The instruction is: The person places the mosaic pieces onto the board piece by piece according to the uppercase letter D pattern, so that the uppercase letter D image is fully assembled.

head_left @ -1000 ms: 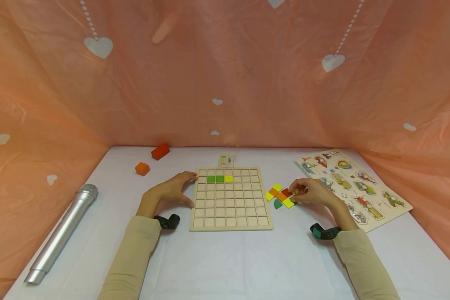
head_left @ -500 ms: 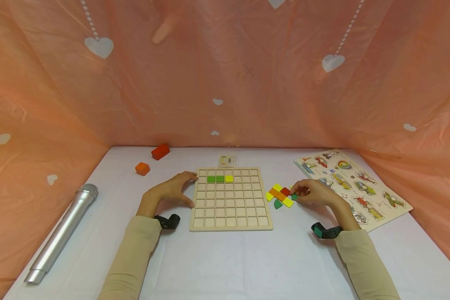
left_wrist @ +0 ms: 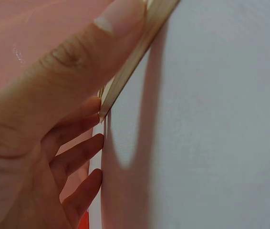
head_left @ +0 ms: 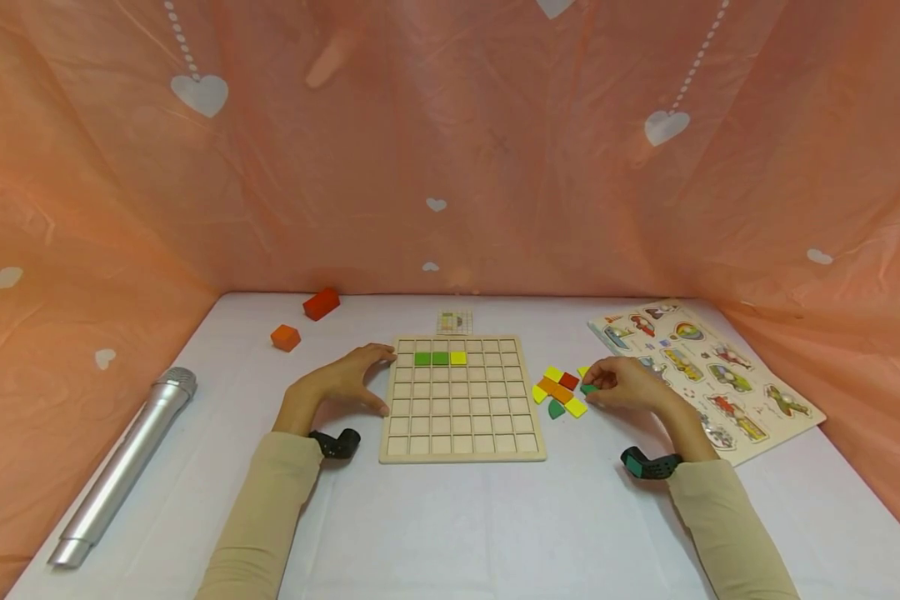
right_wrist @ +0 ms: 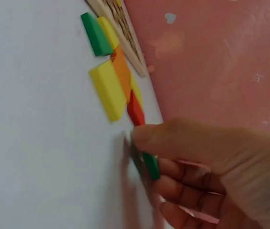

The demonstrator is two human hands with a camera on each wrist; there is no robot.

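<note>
My left hand (head_left: 345,380) touches the left edge of a wooden grid board (head_left: 462,457), thumb and fingers spread apart along it. In the left wrist view the thumb lies against the board's side (left_wrist: 130,62). Two green square tiles (head_left: 431,358) and a yellow one (head_left: 458,357) sit in the board's second row. My right hand (head_left: 624,388) pinches a green piece (right_wrist: 151,166) between thumb and fingers, just right of the loose pieces. Among these are a red tile (head_left: 569,381), orange tiles (head_left: 555,389), several yellow pieces (head_left: 575,407) and a green rounded piece (head_left: 557,409).
Behind the board lies a small pattern card (head_left: 454,322). A picture puzzle board (head_left: 708,375) lies at the right. Left of the board are an orange cube (head_left: 285,337), a red block (head_left: 321,303) and a silver microphone (head_left: 123,471). A pink curtain (head_left: 450,150) hangs behind.
My right hand has separated the green piece from the red tile and now pinches it. Several loose pieces have shifted slightly. The left hand has stayed at the board's edge.
</note>
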